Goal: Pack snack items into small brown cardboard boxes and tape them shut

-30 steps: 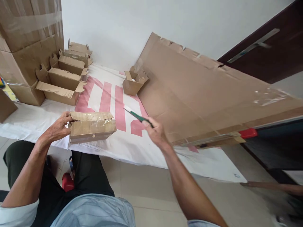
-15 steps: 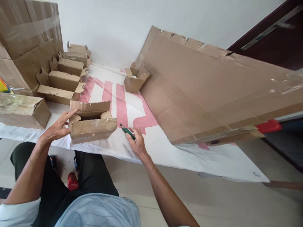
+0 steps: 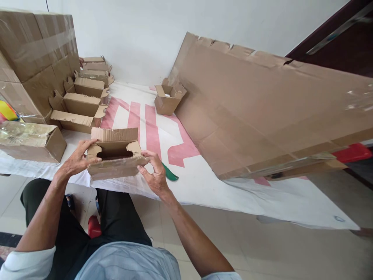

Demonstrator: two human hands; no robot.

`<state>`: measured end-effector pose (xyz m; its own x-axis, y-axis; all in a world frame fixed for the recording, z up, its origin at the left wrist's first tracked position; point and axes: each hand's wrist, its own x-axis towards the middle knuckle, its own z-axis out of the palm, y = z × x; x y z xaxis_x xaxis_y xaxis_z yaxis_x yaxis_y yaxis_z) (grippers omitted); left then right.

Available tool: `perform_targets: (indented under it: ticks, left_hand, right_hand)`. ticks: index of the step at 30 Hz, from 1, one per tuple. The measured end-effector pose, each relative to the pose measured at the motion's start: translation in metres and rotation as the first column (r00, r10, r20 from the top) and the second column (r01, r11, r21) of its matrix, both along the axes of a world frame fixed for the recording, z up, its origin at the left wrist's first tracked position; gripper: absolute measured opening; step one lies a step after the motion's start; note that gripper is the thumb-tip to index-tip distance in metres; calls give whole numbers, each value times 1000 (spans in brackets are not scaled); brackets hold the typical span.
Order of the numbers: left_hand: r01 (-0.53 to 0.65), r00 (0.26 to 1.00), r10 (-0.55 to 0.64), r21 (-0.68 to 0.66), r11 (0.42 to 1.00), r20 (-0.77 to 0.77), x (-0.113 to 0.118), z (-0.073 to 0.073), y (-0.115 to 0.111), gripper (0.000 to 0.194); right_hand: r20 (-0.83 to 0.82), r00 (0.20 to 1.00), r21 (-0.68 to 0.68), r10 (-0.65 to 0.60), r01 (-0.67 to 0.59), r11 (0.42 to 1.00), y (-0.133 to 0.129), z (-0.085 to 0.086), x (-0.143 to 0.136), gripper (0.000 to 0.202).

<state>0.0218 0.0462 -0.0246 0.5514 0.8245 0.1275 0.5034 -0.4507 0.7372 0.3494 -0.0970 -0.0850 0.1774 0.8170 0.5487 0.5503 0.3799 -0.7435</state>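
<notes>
1. Box [image 3: 116,169]: brown cardboard, one, between the two hands at the near edge of the table [image 3: 233,204]. Top open, back flap upright, end flaps notched; tape on the front wall.
2. Handling, as judged: light; walls fairly stiff, flaps soft and easily creased or torn; taped face perhaps slippery. Best hold: both end walls, near the corners, clear of the loose flaps.
3. Left hand [image 3: 76,160]: half spread, gripping the box's left end between thumb and forefinger, thumb along the front rim.
4. Right hand [image 3: 154,175]: pinching the front right corner, fingertips over the rim, thumb against the front wall.
5. Green handle [image 3: 171,174]: one, just beyond the right hand, partly hidden by it; whether touching, cannot tell.
6. Taped box [image 3: 32,149]: one, lying left of the left hand.
7. Open boxes [image 3: 75,120]: a row, beyond the left hand, against the cartons [image 3: 43,54].
8. Small box [image 3: 166,105]: one, open, farther out from the right hand, against the cardboard sheet [image 3: 247,116].
9. Cardboard sheet: one, large, tilted, to the right hand's right.
</notes>
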Motion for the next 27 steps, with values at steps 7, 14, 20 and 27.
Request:
perform_targets:
  ticks: [7,14,20,27]
  left_hand:
    - [2,994,-15,119,993,111,7,10,5,65]
    - [-116,978,92,125,985,186,28,19,23,56]
    - [-310,949,314,80,947,-41,42,23,18,49]
    - [-329,919,354,157,931,-174,44,31,11,40]
  right_hand:
    - [283,959,87,-24,0,996,-20,-19,10,26]
    - [403,915,276,-33,-87,957,-28,-32,14,58]
    - [316,949,200,-11,-55,978,-29,-25,7,47]
    - [371,919,212,-132,54,976,-23,-23,-5,30]
